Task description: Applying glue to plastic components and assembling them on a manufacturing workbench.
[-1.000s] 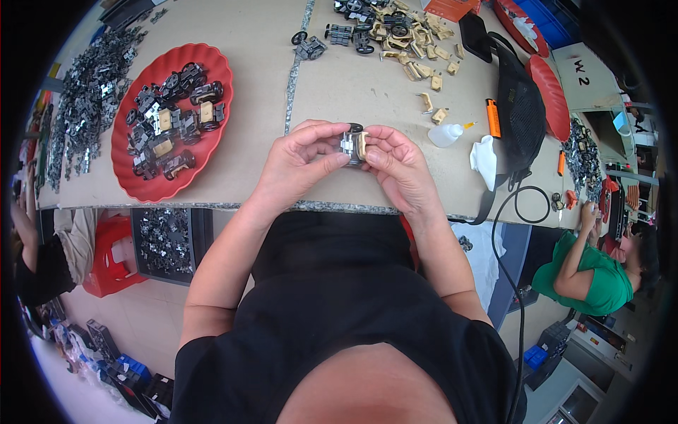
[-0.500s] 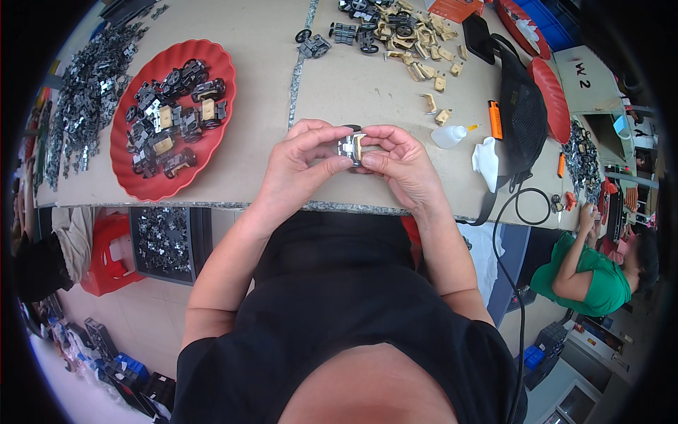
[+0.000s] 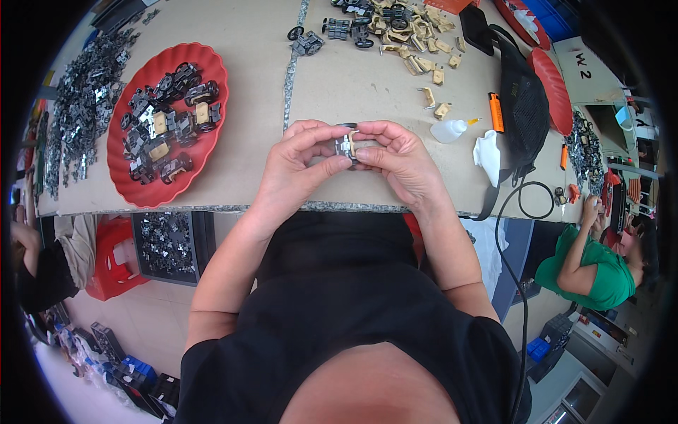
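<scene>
Just above the near table edge, my left hand and my right hand pinch a small toy car chassis between them. It looks grey and silvery, with a dark wheel at its top. A tan plastic part sits along its right side, with my right thumb and fingers closed on it. My left thumb and fingers grip the grey side. Fingertips hide much of the piece, so I cannot tell whether the tan part is fully seated.
A red scalloped plate at left holds several chassis. Grey parts are heaped beyond it. Tan parts and chassis lie at the back. A white bottle, orange lighter and black bag stand right; a person sits beyond.
The view has shifted slightly. Both hands keep their pinch on the chassis, which has turned a little. At far left, another person's arm has come into view.
</scene>
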`<action>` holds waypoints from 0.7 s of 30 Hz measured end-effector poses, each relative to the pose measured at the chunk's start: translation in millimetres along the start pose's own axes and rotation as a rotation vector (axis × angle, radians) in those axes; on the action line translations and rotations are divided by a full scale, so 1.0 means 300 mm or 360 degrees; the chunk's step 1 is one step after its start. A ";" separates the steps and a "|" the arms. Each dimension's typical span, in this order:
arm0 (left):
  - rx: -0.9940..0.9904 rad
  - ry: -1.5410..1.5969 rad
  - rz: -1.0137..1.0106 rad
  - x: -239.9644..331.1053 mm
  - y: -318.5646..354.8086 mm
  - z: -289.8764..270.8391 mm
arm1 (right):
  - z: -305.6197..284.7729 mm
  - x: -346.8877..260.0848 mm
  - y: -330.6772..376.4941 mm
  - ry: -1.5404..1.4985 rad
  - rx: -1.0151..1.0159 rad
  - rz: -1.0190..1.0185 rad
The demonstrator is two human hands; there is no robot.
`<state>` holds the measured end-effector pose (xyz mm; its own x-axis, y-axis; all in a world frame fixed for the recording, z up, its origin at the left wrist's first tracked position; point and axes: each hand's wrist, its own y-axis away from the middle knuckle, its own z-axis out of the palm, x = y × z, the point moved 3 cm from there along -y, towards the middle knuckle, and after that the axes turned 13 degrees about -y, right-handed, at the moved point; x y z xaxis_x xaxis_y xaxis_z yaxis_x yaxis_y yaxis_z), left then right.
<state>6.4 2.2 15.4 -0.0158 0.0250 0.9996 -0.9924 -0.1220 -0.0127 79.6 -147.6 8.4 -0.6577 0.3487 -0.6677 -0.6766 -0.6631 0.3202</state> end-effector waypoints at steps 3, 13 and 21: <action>0.0014 0.0037 -0.0026 0.001 -0.003 0.001 | 0.000 0.000 0.001 -0.0066 0.0008 0.0040; 0.0090 -0.0028 -0.0109 0.008 -0.001 0.006 | 0.002 0.005 0.001 -0.0099 0.0023 0.0001; 0.0134 0.0003 -0.0070 0.006 -0.002 0.009 | 0.013 0.010 0.000 -0.0041 0.0094 -0.0044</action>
<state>7.3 -0.3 17.4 0.0270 0.0337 0.9991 -0.9784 -0.2038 0.0334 76.3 -144.1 9.1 -0.6462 0.3839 -0.6596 -0.7126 -0.6130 0.3414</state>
